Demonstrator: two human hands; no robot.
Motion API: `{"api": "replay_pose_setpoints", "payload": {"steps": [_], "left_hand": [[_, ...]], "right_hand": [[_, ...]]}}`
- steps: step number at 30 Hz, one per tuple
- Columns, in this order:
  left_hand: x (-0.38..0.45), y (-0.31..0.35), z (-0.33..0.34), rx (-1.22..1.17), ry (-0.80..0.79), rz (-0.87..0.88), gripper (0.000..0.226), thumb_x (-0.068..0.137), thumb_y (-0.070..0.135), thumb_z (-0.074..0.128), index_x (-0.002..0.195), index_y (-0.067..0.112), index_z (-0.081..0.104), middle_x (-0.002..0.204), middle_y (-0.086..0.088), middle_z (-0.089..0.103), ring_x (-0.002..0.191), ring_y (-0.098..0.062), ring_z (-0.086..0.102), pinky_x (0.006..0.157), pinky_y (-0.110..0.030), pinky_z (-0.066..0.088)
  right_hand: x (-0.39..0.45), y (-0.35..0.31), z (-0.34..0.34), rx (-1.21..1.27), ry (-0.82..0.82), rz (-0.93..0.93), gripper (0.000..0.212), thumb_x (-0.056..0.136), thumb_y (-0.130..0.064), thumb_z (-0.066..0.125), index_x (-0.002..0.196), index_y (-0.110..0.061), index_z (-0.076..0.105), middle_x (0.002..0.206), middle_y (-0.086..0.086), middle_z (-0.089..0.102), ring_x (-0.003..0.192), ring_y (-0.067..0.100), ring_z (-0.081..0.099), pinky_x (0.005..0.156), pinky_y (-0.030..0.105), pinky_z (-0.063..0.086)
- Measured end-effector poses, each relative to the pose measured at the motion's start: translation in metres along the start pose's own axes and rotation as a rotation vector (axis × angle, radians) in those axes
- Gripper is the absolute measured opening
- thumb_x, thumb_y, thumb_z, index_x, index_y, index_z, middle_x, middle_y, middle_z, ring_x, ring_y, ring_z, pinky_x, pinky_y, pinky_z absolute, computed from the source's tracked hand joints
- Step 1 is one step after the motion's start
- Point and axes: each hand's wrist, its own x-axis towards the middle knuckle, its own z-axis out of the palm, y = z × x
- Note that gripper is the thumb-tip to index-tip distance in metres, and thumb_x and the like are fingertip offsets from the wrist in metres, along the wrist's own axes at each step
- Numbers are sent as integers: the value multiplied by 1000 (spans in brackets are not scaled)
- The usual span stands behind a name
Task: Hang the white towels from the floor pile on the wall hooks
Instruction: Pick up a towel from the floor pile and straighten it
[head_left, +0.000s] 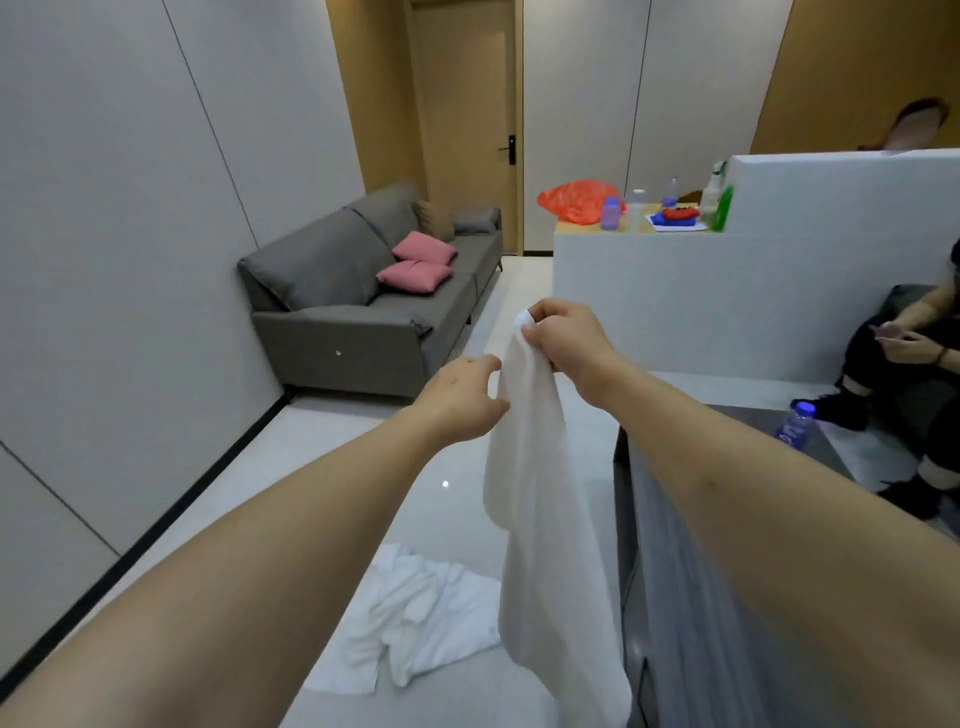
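Between both raised hands: one white towel (540, 499), hanging full length, its lower end trailing below the forearms and just off the floor (457, 499).

Right hand (563, 338): fingers curled, pinching the towel's top corner; the corner bunches out above the knuckles. Bears the whole weight.

Left hand (462, 400): just left of the towel and a little lower than the right hand, fingers loosely curled with the fingertips at the cloth's left edge. Whether it pinches the edge or only touches it cannot be told.

Below and behind the left hand, on the floor: pile of white towels (415, 618), crumpled, apart from the hanging one. Several still to be hung, by the look of it.

Wall hooks: not in view.

Beyond the hands: grey sofa (363, 306) with two pink cushions (415, 262), door (467, 119); to the right of the right hand, a white partition (727, 301) and a seated person (914, 358).

Step in hand, as judged: spreading the towel before hanging.

Handling notes:
- Left hand takes the top edge well apart from the right-hand pinch, so the cloth opens flat.
- Keep both hands high; the lower end should stay clear of the floor.
- Soft, limp cloth; a firm pinch near the corners is needed or it slips.
- Turn toward the hooks only once the edge is taut.
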Motion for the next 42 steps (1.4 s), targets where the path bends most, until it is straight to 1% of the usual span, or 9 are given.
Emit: {"api": "replay_pose_setpoints", "payload": {"steps": [3, 8, 15, 18, 22, 28, 33, 38, 42], "left_hand": [[-32, 10, 3, 71, -29, -30, 59, 91, 36, 60, 145, 22, 40, 140, -5, 45, 128, -25, 44, 96, -37, 44], [-77, 33, -13, -5, -20, -79, 46, 87, 36, 63, 126, 16, 49, 123, -10, 53, 99, -26, 58, 71, -33, 46], [-179, 69, -18, -89, -24, -44, 65, 90, 40, 65, 146, 21, 39, 145, -4, 45, 129, -23, 46, 100, -37, 45], [-229, 72, -19, -75, 1, -27, 67, 89, 40, 68, 146, 20, 40, 145, -4, 46, 126, -22, 49, 99, -36, 46], [-285, 81, -11, -99, -42, -19, 69, 82, 45, 74, 141, 23, 46, 140, -4, 49, 123, -22, 50, 99, -35, 46], [-347, 122, 13, -390, -265, -46, 54, 89, 58, 59, 130, 22, 56, 124, -1, 61, 106, -21, 61, 90, -39, 55], [-377, 173, 13, -770, -356, -70, 75, 81, 82, 46, 114, 18, 69, 108, -4, 73, 100, -23, 69, 90, -41, 56], [-391, 228, 29, -667, -390, -6, 24, 87, 27, 72, 110, 19, 72, 106, -1, 75, 101, -20, 70, 94, -46, 55], [-398, 284, 53, -622, -410, -34, 16, 97, 26, 57, 110, 28, 66, 110, -1, 73, 100, -23, 71, 90, -48, 57]], "right_hand": [[-36, -9, -15, -1, -4, -11, 19, 89, -10, 57, 70, -15, 58, 72, 1, 51, 72, 19, 47, 66, 32, 39], [-92, -35, -41, 20, 42, -13, 12, 82, -3, 55, 77, -7, 65, 78, 5, 52, 75, 19, 47, 70, 32, 36], [-188, -68, -47, -169, 17, -73, 20, 83, -27, 70, 77, -13, 58, 74, 9, 45, 67, 22, 45, 60, 31, 38], [-241, -74, -45, -355, -60, -128, 41, 74, -41, 83, 67, -11, 57, 64, 3, 48, 58, 14, 47, 56, 26, 38], [-308, -73, -44, -669, -118, -147, 24, 76, -33, 84, 86, -13, 72, 83, 1, 67, 72, 12, 62, 59, 23, 48], [-371, -70, -71, -467, 116, -115, 41, 87, -37, 72, 117, -9, 68, 107, 5, 65, 99, 23, 62, 85, 35, 53], [-411, -60, -118, -358, 255, -84, 28, 96, -35, 61, 103, -9, 67, 99, 11, 64, 91, 25, 62, 81, 35, 53], [-437, -42, -181, -243, 298, -42, 27, 98, -33, 56, 98, -7, 63, 100, 15, 63, 91, 28, 62, 82, 40, 54], [-458, -21, -244, -261, 306, -56, 28, 96, -29, 55, 97, -4, 68, 88, 9, 63, 90, 28, 62, 84, 41, 53]]}}
